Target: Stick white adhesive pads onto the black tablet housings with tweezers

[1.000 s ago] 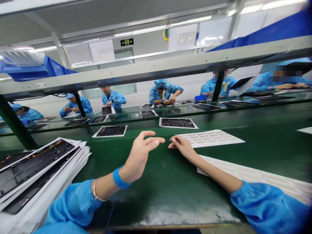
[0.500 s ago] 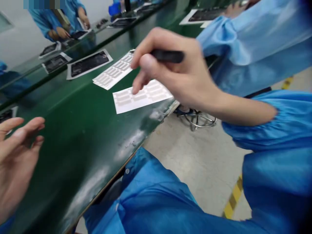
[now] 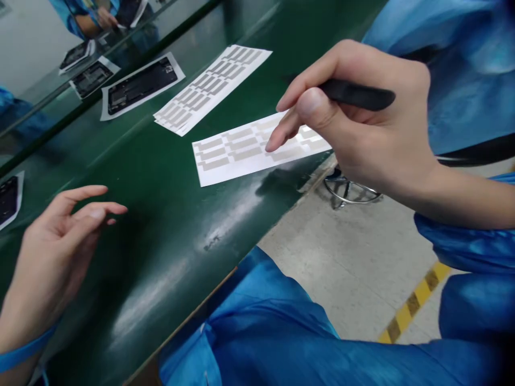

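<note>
My right hand [image 3: 362, 118] grips a slim black pen-like tool [image 3: 358, 95] between thumb and fingers; its exact kind does not show. The hand hovers over a white sheet of pale grey stickers [image 3: 213, 174], hiding the sheet's right part. Behind it lie overlapping white sheets with darker grey stickers [image 3: 217, 88]. On the left, my left hand [image 3: 68, 241] is held above the green table with nothing in it, its fingers loosely curled and apart. A blue band circles that wrist.
Along the back of the green table [image 3: 161, 257] lie a black device panel on white backing [image 3: 140, 88] and a smaller one [image 3: 92, 78]. Another panel [image 3: 8, 198] is at the left edge. Across the table, a person's hands [image 3: 105, 19] show. A blue-clothed person [image 3: 470, 96] is at right.
My left hand has come further into view, moving right over the table. My right hand has shifted right with the black tool, uncovering more of both groups of sticker sheets. The camera view has moved too.
</note>
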